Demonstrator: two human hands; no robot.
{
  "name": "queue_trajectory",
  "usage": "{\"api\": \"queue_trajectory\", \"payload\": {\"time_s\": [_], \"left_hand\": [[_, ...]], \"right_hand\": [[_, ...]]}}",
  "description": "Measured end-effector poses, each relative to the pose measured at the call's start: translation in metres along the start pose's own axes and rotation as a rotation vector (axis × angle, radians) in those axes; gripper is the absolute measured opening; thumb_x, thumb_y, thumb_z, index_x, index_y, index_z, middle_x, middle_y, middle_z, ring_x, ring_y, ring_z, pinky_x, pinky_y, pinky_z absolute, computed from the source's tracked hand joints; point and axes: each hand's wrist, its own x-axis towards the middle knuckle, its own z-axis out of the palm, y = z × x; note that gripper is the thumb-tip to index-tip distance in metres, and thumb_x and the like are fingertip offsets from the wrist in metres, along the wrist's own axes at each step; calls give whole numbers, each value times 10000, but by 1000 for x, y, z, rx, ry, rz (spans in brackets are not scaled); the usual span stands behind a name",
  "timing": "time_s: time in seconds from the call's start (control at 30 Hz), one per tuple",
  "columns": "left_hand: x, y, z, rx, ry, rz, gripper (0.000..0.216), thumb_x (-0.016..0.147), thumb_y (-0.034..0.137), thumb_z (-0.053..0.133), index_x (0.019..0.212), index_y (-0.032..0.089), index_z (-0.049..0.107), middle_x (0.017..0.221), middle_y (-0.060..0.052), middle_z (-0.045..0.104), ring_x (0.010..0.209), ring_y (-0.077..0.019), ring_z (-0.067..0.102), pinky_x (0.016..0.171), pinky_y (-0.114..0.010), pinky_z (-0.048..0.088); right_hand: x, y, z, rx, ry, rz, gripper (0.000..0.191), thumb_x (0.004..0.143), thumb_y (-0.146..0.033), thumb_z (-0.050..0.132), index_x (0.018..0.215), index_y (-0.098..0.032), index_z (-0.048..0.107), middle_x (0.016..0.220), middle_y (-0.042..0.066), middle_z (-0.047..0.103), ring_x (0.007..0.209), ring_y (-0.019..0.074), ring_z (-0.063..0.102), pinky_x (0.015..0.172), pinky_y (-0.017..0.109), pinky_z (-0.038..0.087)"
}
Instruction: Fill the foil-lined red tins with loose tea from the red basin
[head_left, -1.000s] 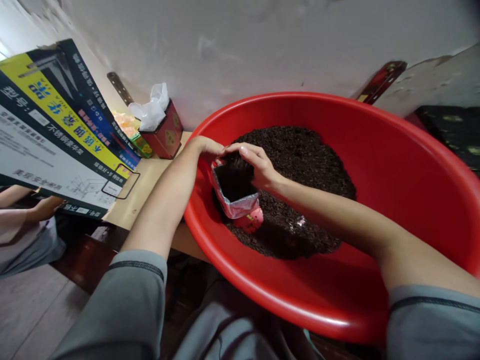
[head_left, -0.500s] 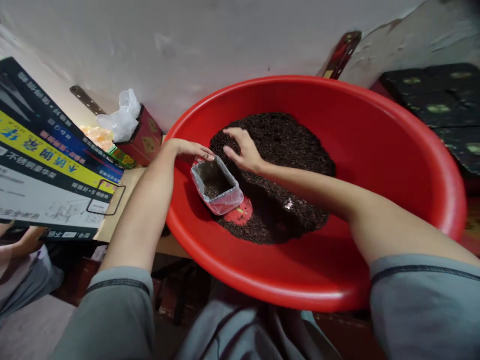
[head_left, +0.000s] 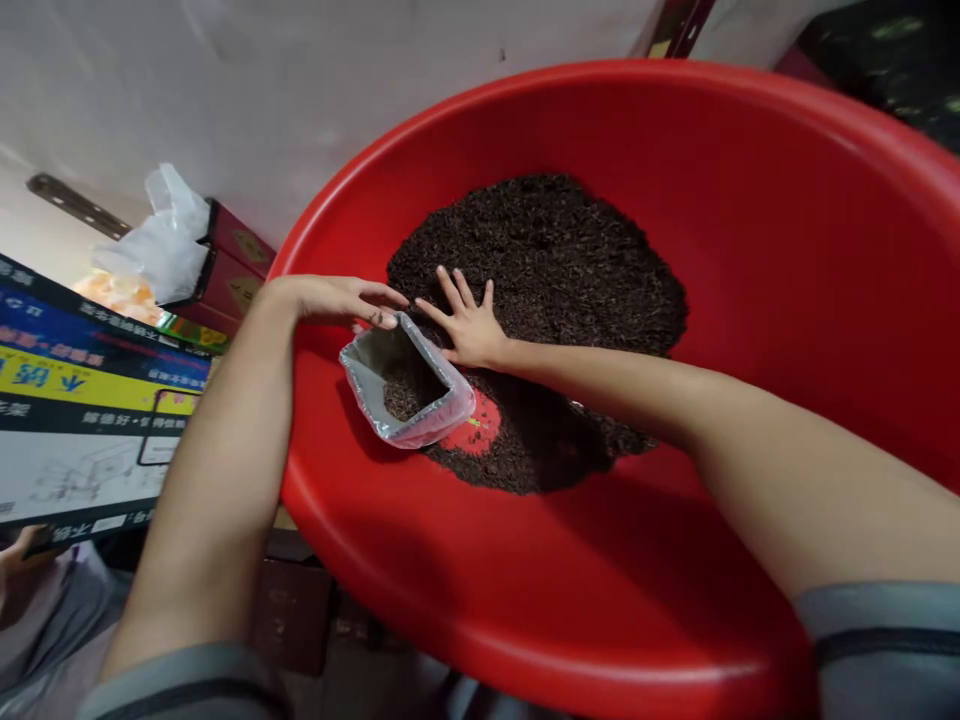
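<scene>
A big red plastic basin [head_left: 787, 250] holds a heap of dark loose tea leaves [head_left: 547, 270]. Inside it, at the left, stands an open foil pouch [head_left: 405, 385], silver inside and red outside, with some leaves in its bottom. My left hand [head_left: 341, 298] holds the pouch by its far rim, fingers stretched along the edge. Just right of the pouch's mouth, my right hand [head_left: 469, 325] lies flat on the tea heap with fingers spread, holding nothing.
A printed cardboard box [head_left: 82, 400] lies at the left on a wooden table. Behind it stand a dark red box [head_left: 229, 265] with a white plastic bag [head_left: 161, 230] in it. A white wall runs along the back. Another person's arm [head_left: 15, 550] shows at lower left.
My right hand has left the pouch's mouth and spread out flat on the tea heap. The pouch stays held by my left hand. The camera has tipped down and closer to the basin.
</scene>
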Motion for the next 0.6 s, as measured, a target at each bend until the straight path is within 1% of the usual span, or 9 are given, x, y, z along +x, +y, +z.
{"api": "queue_trajectory", "payload": {"time_s": [0.07, 0.13, 0.23, 0.3, 0.37, 0.47, 0.53, 0.6], "left_hand": [[-1, 3, 2, -5, 5, -3, 1021, 734, 624, 779, 1640, 255, 487, 1551, -74, 605, 1400, -348, 518, 1113, -364, 426], [-2, 4, 3, -6, 9, -5, 984, 747, 608, 777, 1632, 282, 498, 1549, -54, 608, 1438, -355, 492, 1126, -361, 411], [-3, 5, 5, -14, 19, -7, 932, 769, 581, 775, 1624, 320, 511, 1530, -30, 619, 1463, -366, 473, 1131, -365, 402], [-3, 4, 6, -27, 24, -11, 914, 775, 564, 774, 1622, 341, 514, 1496, -16, 636, 1458, -366, 481, 1122, -368, 409], [-3, 4, 7, -38, 31, -12, 897, 780, 557, 765, 1620, 363, 515, 1465, -1, 649, 1451, -360, 489, 1112, -367, 414], [-3, 5, 9, -34, 40, -11, 901, 772, 576, 760, 1615, 360, 523, 1449, -1, 659, 1433, -353, 502, 1112, -364, 413], [-2, 5, 11, -18, 43, -11, 918, 759, 595, 768, 1609, 340, 535, 1450, -10, 661, 1425, -351, 506, 1128, -365, 402], [-2, 6, 11, -9, 52, -13, 921, 754, 607, 772, 1603, 333, 544, 1443, -15, 665, 1427, -352, 503, 1150, -368, 387]], "right_hand": [[19, 2, 4, 11, 51, -8, 943, 930, -542, 742, 1736, -296, 318, 1843, 193, -52, 1668, 531, -47, 1149, 921, 2], [38, 4, 8, 57, 124, -40, 903, 907, -494, 790, 1699, -302, 400, 1852, 158, 33, 1674, 510, -39, 1172, 899, -35], [58, 6, 15, 202, 239, -84, 745, 900, -402, 822, 1589, -301, 555, 1820, 112, 250, 1685, 440, 23, 1228, 836, -41], [63, 7, 17, 253, 245, -96, 664, 908, -364, 812, 1534, -285, 602, 1788, 106, 334, 1684, 400, 46, 1248, 807, -28], [62, 6, 16, 198, 184, -95, 683, 917, -361, 795, 1557, -272, 574, 1795, 130, 311, 1682, 410, 36, 1235, 827, -24], [59, 1, 8, 30, 84, -67, 804, 937, -437, 751, 1662, -275, 444, 1835, 173, 152, 1673, 496, -14, 1177, 898, -8], [59, -2, 3, -50, 44, -48, 845, 951, -493, 709, 1698, -275, 381, 1844, 182, 63, 1659, 540, -35, 1152, 921, 26], [59, -4, -1, -93, 14, -38, 841, 961, -503, 679, 1704, -264, 367, 1839, 194, 70, 1649, 558, -5, 1146, 921, 54]]}}
